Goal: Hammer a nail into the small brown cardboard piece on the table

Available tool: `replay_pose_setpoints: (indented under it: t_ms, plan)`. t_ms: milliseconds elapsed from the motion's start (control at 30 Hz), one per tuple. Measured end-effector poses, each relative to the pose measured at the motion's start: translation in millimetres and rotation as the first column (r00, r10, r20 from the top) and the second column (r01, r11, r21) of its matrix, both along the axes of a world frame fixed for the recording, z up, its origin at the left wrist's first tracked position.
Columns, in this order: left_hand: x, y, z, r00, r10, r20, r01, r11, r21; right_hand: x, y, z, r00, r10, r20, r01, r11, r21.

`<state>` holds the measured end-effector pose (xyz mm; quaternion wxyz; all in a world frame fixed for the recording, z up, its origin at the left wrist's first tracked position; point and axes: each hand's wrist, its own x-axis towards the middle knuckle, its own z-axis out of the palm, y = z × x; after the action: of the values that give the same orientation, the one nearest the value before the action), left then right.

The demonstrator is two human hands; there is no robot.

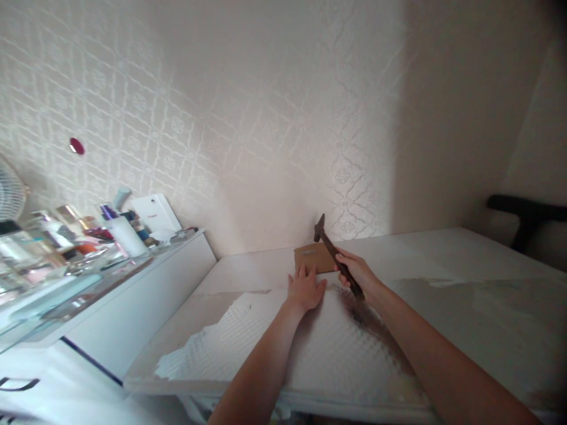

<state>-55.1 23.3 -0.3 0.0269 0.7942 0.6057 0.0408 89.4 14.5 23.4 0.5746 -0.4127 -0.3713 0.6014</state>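
My right hand (358, 270) is wrapped round the dark wooden handle of a hammer (330, 247), whose metal head points up and away toward the wall. Beneath and left of the hammer lies a small brown board (315, 257) with a row of small metallic-looking bits along its far part; I cannot make out what they are. My left hand (305, 290) rests with fingers spread on the near edge of this board. The hammer head appears raised above the board's far right corner.
A white textured sheet (221, 336) covers part of the white tabletop (420, 260). On the left, a white dresser (146, 307) holds crowded bottles (126, 236) and a white box (156, 212). The patterned wall rises behind. A black armrest (525, 209) stands at right.
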Motion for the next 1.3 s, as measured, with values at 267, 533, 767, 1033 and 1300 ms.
replay_pose_setpoints:
  t_ms: [267,533,767,1033,1300]
  plan:
    - [-1.4,2.9,-3.1,1.0,-0.001,-0.018,0.002,1.0,0.018,2.6,-0.4,2.7,1.0,0.014,-0.012,-0.015,0.997,-0.073]
    - [-0.9,2.0,-1.5,0.999,-0.014,-0.034,0.016,0.999,0.047,-1.2,2.5,-4.6,0.997,0.068,0.033,-0.068,0.998,-0.003]
    - [-0.2,2.0,-1.3,1.0,-0.009,-0.009,0.01,0.999,0.032,-8.0,3.1,-11.3,0.985,0.088,0.148,-0.099,0.993,0.068]
    - [0.4,1.4,-0.5,1.0,-0.001,-0.011,0.001,0.999,0.036,-12.1,3.4,-16.0,0.977,0.094,0.192,-0.101,0.995,0.025]
    - [-0.9,3.4,-3.3,1.0,-0.01,-0.008,0.011,0.999,0.037,-14.3,1.4,-13.1,0.976,0.089,0.197,-0.106,0.992,0.073]
